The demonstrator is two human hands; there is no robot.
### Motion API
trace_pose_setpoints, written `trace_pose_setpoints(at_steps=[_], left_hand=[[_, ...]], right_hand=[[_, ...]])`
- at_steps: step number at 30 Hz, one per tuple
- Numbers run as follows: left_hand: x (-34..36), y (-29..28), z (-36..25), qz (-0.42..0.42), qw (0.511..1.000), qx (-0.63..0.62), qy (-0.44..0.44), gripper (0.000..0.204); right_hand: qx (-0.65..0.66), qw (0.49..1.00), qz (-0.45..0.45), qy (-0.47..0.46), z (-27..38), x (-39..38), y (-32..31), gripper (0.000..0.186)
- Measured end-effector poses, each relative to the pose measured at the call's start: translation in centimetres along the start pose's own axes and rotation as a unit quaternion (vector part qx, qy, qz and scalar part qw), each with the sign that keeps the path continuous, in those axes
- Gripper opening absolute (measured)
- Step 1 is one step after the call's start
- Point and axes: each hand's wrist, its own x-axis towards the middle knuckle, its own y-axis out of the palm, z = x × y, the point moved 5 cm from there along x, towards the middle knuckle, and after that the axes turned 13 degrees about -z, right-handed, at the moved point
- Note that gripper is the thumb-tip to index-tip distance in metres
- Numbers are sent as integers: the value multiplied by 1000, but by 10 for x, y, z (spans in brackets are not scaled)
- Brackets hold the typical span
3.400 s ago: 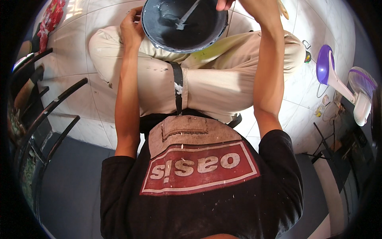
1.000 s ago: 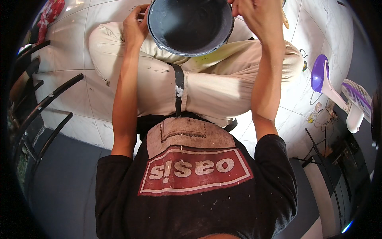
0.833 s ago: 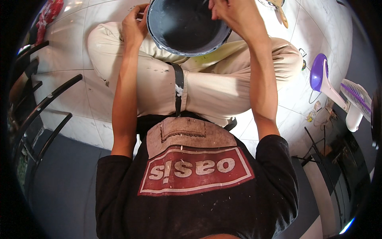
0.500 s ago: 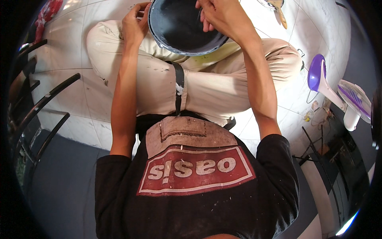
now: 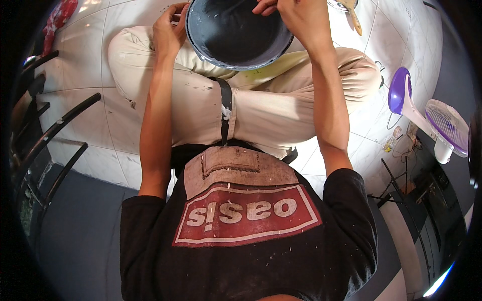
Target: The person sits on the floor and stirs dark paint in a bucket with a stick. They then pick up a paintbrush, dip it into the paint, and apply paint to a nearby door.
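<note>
A round dark bucket [image 5: 226, 65] stands in front of my crossed legs, its rim smeared with pale grey. Inside lies a dark grey, glossy liquid that looks like paint [image 5: 236, 37]. At the bucket's left side, my left hand [image 5: 168, 30] is closed on its edge, the fingers partly hidden. My right hand [image 5: 306, 22] hovers over the right part of the opening with its fingers curled. The picture's upper edge cuts it off, so whatever it grips stays out of sight.
Right of the bucket, a wooden-handled brush [image 5: 355, 21] rests by a partly seen container. A white and purple fan [image 5: 447, 125] lies farther right. Black metal bars [image 5: 63, 120] rise on the left; a red and white item [image 5: 59, 22] is at upper left. White floor tiles surround me.
My right hand has swung right and slightly up over the bucket, showing more of the liquid. The left hand keeps its place, while the bucket shifts very slightly.
</note>
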Motion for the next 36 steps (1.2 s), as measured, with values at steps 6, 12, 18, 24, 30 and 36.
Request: trace_pose_setpoints(at_steps=[6,12,18,24,30,36], left_hand=[[2,0,5,3,1000,17,-7,31],[1,1,6,5,1000,8,-16,31],[0,0,6,12,1000,-3,-13,30],[-1,-2,5,7,1000,-12,2,31],[2,0,-7,7,1000,-12,5,33],[-2,-5,-21,23,999,-8,-49,33]], right_hand=[[-123,986,62,-95,5,-5,11,40],[-100,984,140,53,-2,-14,21,44],[8,989,111,99,-7,-15,20,45],[106,985,51,130,-13,5,-5,48],[158,982,37,98,-29,17,-20,47],[25,999,12,19,5,9,-13,45]])
